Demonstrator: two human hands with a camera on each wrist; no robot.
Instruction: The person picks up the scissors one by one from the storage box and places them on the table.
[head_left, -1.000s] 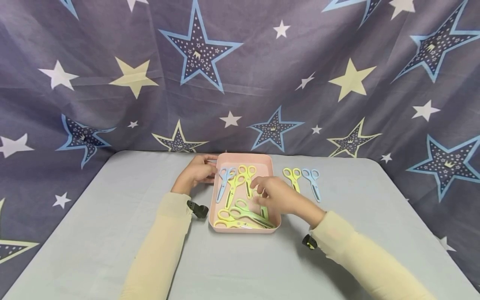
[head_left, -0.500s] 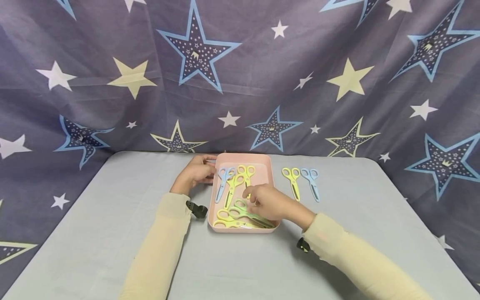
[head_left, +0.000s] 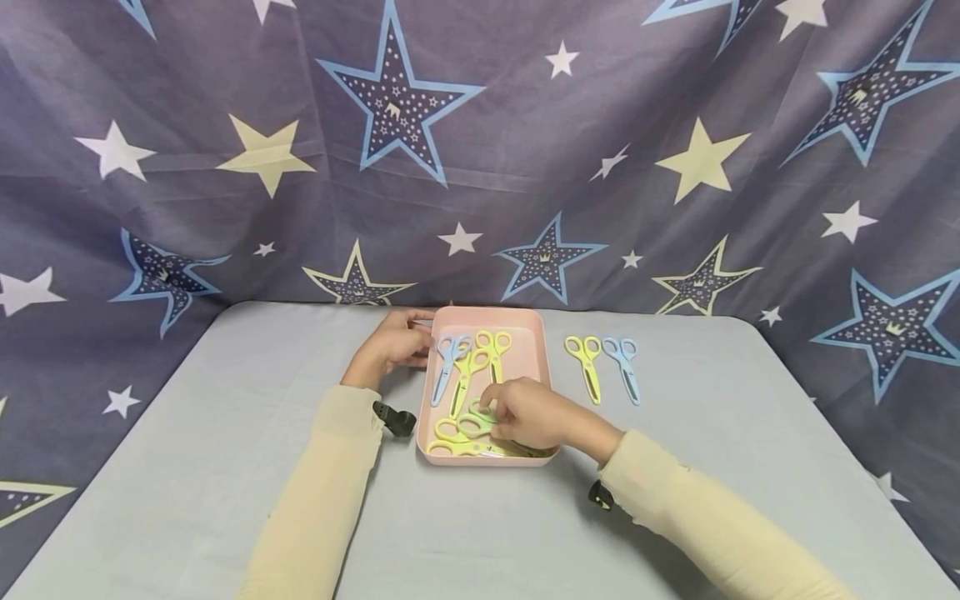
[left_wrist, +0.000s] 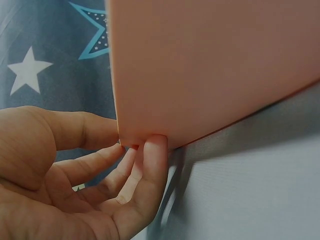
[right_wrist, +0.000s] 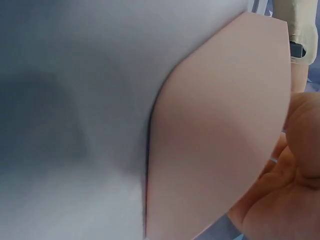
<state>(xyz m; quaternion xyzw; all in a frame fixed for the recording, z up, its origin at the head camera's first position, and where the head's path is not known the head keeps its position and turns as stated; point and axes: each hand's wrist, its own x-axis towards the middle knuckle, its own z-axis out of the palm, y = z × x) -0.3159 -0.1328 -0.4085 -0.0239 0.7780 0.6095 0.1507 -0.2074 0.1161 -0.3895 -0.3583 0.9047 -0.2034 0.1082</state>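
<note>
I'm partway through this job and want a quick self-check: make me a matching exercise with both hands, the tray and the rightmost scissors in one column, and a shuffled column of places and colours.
Things
1. left hand
2. right hand
3. tray
4. rightmost scissors

Places and colours
A. over the near right part of the tray's interior
B. light blue
C. at the tray's outer left side
D. pink

Right pairs: 1-C, 2-A, 3-D, 4-B
</note>
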